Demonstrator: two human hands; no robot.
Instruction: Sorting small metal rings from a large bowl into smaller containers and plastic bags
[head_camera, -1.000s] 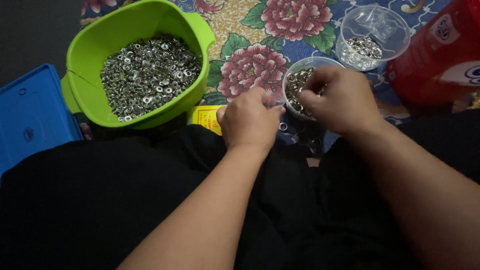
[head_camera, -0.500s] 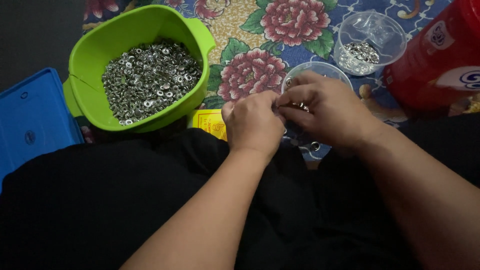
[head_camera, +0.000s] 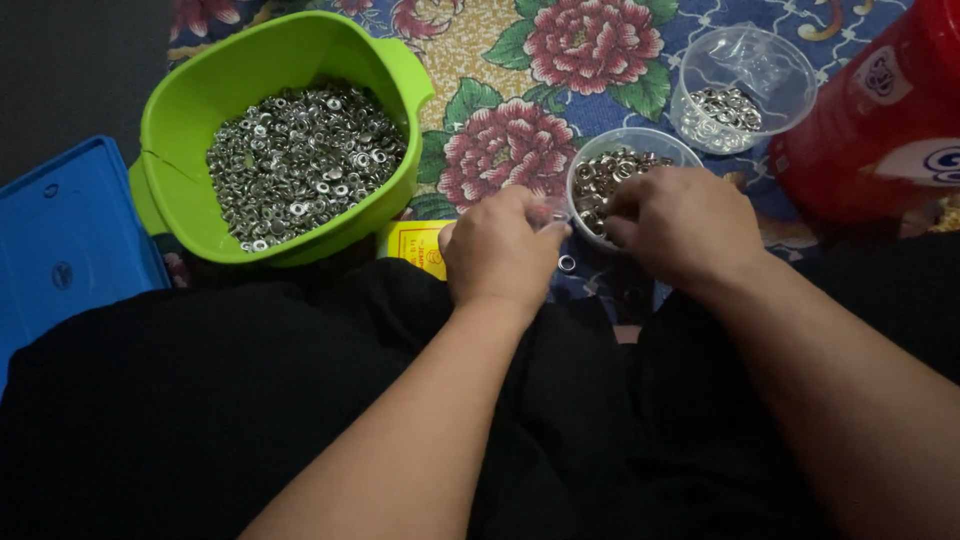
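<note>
Your left hand (head_camera: 500, 250) sits curled, knuckles up, just left of a small clear plastic cup (head_camera: 622, 150) filled with silver metal rings, its fingertips pinched narrow at the cup's near-left edge; what they pinch is too small to tell. Your right hand (head_camera: 685, 225) rests over the near side of the same cup, fingers folded down toward the rings, and you cannot tell whether anything is held under them. One loose ring (head_camera: 567, 263) lies on the floral cloth (head_camera: 500, 60) between your hands, just below the left fingertips. Behind the cup, to the right, stands a second clear cup (head_camera: 790, 70) with a thin layer of rings at its bottom, next to a red container (head_camera: 880, 110). To your left, a green bowl (head_camera: 190, 110) holds a large heap of the same rings, with a blue lid (head_camera: 70, 240) beside it and a yellow card (head_camera: 415, 245) at its near edge.
</note>
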